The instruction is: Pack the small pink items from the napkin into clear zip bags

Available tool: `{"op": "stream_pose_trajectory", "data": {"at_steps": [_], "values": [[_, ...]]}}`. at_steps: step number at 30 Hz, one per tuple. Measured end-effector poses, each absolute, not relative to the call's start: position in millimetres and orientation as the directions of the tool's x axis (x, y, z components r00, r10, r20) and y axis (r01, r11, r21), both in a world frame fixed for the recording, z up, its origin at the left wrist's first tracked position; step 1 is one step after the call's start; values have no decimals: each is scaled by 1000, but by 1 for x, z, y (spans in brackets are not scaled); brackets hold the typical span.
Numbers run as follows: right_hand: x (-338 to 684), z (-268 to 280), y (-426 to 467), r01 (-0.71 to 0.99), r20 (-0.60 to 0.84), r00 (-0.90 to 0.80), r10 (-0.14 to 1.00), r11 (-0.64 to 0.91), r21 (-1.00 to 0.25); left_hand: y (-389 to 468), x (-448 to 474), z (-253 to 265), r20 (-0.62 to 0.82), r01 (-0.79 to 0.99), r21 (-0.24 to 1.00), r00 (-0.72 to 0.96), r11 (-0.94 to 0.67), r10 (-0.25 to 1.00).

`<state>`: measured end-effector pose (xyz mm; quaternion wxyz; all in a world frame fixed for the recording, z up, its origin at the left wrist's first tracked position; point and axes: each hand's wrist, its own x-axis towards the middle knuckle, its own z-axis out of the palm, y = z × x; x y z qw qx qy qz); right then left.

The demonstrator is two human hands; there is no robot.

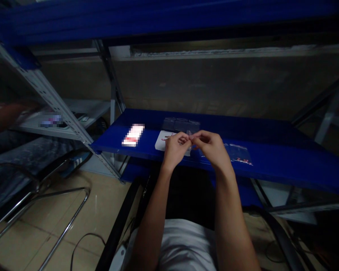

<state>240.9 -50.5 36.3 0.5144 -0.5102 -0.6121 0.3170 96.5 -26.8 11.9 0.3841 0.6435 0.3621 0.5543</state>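
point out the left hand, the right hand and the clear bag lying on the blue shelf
left hand [175, 146], head view, back of the hand.
right hand [211, 146], head view, back of the hand.
clear bag [240, 153], head view, middle of the flat plastic.

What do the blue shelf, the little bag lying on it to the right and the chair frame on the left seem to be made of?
The blue shelf looks like painted sheet metal: smooth, even colour, with a folded front edge. The little bag seems to be thin clear plastic film; the blue shows through it and it glints faintly. The chair frame looks like chromed steel tube: bent, round and shiny. The dim light leaves all three somewhat uncertain.
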Motion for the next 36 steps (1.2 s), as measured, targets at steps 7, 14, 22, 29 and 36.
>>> {"op": "stream_pose_trajectory", "data": {"at_steps": [7,14,22,29,36], "values": [[246,45,-55,293,262,-24,965,258,-921,-18,83,9,377,-53,923,318,-381,870],[246,44,-57,397,345,0,939,316,-861,-20,87,10,366,-116,931,282,-347,887],[240,40,-54,516,369,147,918,247,-820,-31,95,17,467,126,861,186,-493,864],[247,35,-49,293,302,34,953,279,-914,-37,92,23,509,250,790,243,-560,826],[241,31,-46,382,361,75,929,308,-872,-37,100,20,495,279,820,92,-500,864]]}}
